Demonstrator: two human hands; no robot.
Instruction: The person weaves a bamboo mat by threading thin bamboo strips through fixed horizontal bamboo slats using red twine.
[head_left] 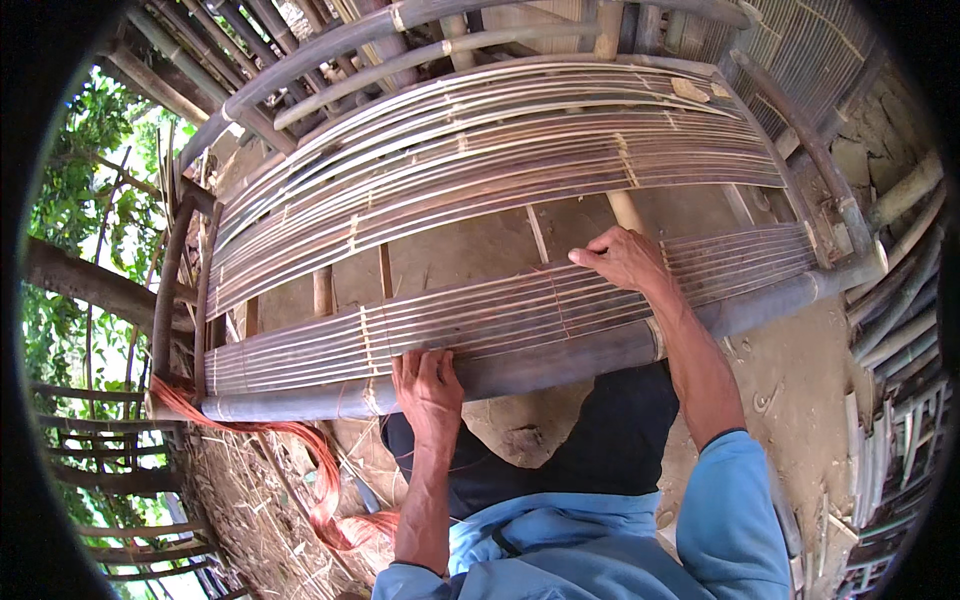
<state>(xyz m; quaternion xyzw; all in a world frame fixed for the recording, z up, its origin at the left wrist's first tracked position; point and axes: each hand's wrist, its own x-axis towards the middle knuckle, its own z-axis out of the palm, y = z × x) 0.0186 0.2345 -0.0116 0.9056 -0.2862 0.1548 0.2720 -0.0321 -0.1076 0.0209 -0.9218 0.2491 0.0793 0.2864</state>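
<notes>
A bamboo bench with a thick front pole stretches across in front of me. Its seat is made of thin split-bamboo slats, bound with light ties. My left hand rests at the front pole with its fingers bent over the edge of the slats; whatever is under the fingertips is hidden. Farther right, my right hand is closed above the gap between the slat bands, thumb toward the left. What it pinches is too small to make out. A thin reddish strand crosses the front slats between my hands.
A bundle of orange-red fibre strands hangs from the bench's left corner down to the ground. Curved bamboo rails form the backrest. Stacked bamboo poles lie at the right. Dry straw litters the earth floor at lower left.
</notes>
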